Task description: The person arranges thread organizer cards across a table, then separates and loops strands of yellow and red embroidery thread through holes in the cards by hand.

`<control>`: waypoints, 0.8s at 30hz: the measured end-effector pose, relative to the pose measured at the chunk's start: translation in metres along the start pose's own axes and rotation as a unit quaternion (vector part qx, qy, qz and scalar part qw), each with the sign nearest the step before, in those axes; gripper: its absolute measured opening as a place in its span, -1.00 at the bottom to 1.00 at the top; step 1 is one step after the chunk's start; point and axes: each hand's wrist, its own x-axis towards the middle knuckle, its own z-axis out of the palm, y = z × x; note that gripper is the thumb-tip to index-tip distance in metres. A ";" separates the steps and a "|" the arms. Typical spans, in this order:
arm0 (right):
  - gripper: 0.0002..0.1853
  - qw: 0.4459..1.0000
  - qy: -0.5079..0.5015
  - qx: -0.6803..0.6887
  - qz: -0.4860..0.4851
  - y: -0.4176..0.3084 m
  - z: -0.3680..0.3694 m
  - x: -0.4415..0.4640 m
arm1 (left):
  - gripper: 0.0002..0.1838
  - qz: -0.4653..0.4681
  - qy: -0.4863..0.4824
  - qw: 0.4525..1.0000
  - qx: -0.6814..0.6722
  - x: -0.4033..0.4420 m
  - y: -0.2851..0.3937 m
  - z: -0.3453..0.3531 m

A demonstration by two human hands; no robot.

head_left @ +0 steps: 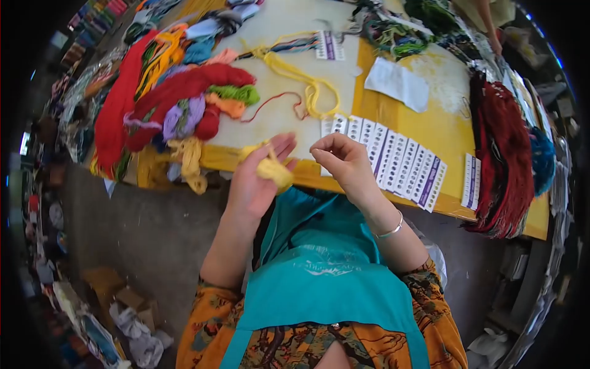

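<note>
My left hand [263, 175] is raised at the table's front edge with a small bundle of yellow yarn [275, 172] wrapped over its palm and fingers. To its right, my right hand [344, 161] has thumb and forefinger brought together; anything between them is too small to make out. Just beyond my hands, a loop of yellow yarn [319, 92] lies on the table beside a thin red strand [276, 95]. A row of white cards with holes and purple strips [393, 157] lies by my right hand.
Red, orange, purple and green skeins [184, 92] pile up at the left. Dark red yarn [501, 160] hangs over the right edge near a blue bundle [542, 161]. A white cloth [397, 83] lies at the back. Another person's arm [488, 27] shows at the top right.
</note>
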 end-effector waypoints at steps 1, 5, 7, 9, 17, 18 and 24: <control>-0.87 1.000 -0.010 0.006 0.007 0.005 0.007 0.001 | -0.53 -0.015 -0.008 1.000 -0.013 0.002 -0.003 0.001; -0.84 0.997 -0.041 0.056 0.047 0.013 0.022 -0.001 | -0.48 -0.017 -0.018 1.000 0.002 0.007 -0.017 0.002; -0.84 0.995 -0.041 0.064 0.061 0.013 0.029 -0.004 | -0.51 -0.024 -0.011 0.999 -0.019 0.006 -0.020 0.006; -0.87 0.992 -0.019 0.109 0.069 0.025 0.030 -0.006 | -0.53 -0.013 0.003 1.000 0.014 0.005 -0.023 0.009; -0.94 0.957 0.046 0.251 0.135 0.034 0.017 -0.008 | -0.58 -0.009 0.018 1.000 0.017 0.009 -0.027 0.001; -0.94 0.957 0.049 0.252 0.137 0.034 0.016 -0.007 | -0.59 -0.008 0.005 1.000 0.027 0.009 -0.027 0.001; -0.93 0.969 0.032 0.208 0.127 0.034 0.011 -0.007 | -0.61 -0.001 0.006 0.999 0.053 0.015 -0.030 0.003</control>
